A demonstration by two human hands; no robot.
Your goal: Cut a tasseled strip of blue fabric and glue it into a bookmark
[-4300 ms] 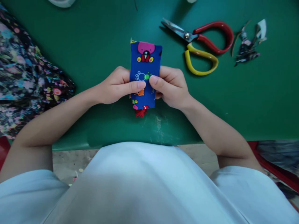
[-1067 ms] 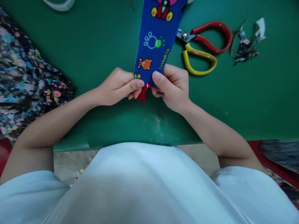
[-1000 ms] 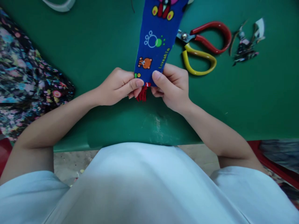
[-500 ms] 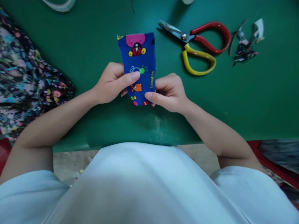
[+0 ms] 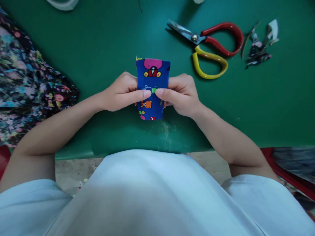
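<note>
At the left edge of the green desk (image 5: 73,49) we saw a heap of dark flowered fabric (image 5: 27,82), which lay well apart from our hands. Our left hand (image 5: 120,93) was closed on the left side of a small blue printed cloth piece (image 5: 153,86), with the thumb pressed on its front face and the other fingers hidden behind it. The piece stood upright just above the desk, near the middle of the near edge, and it showed a pink figure at the top and a small orange animal lower down. It looked flat and folded into a narrow rectangle; from this we judged that the folding or shaping was mostly done, but we could not tell if the edges were already fixed, so the closing perhaps remained. Our right hand (image 5: 180,95) gripped the right side of the same piece, its thumb almost meeting the left thumb on the front. Farther right, toward the far edge, a pair of scissors (image 5: 209,42) with one red and one yellow handle lay untouched on the desk. Just beside the scissors, nearer the far right corner, lay some small fabric scraps (image 5: 261,46).
</note>
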